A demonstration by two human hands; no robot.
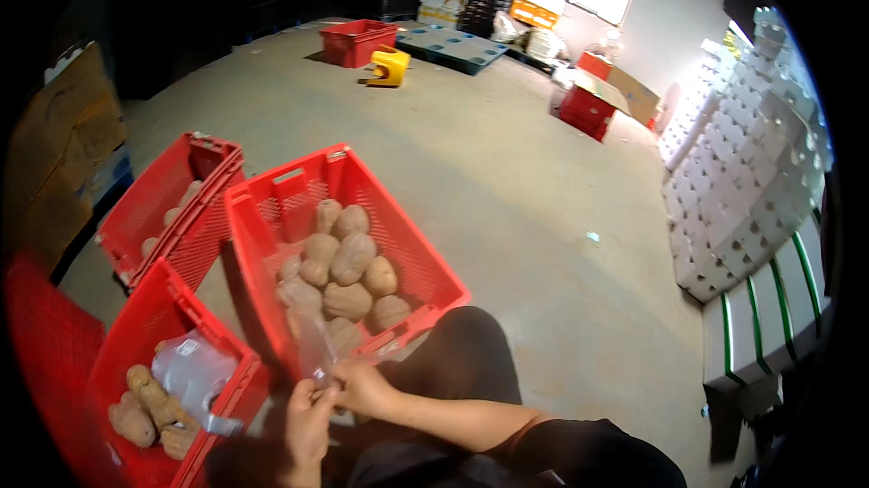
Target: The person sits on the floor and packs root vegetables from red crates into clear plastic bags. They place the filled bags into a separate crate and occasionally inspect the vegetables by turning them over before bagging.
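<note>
My left hand (310, 420) and my right hand (360, 386) meet over the near edge of a large red plastic crate (414, 250). Between their fingers they pinch a clear plastic bag (316, 345), which looks blurred. Inside the large crate lie several tan, butternut-like squashes (353, 257). To the left, a smaller-looking red crate (254, 379) holds several more tan squashes (151, 393) and a pack of clear plastic bags (193, 369) with a small label. What the bag between my hands contains cannot be made out.
Stacked red crates (204, 216) stand at left, near cardboard (61, 162). Farther off are a red crate (356, 43), a yellow plastic stool (388, 67), a pallet (451, 46) and a red box (587, 111). White foam boxes (740, 182) and green-edged white cartons (767, 311) line the right.
</note>
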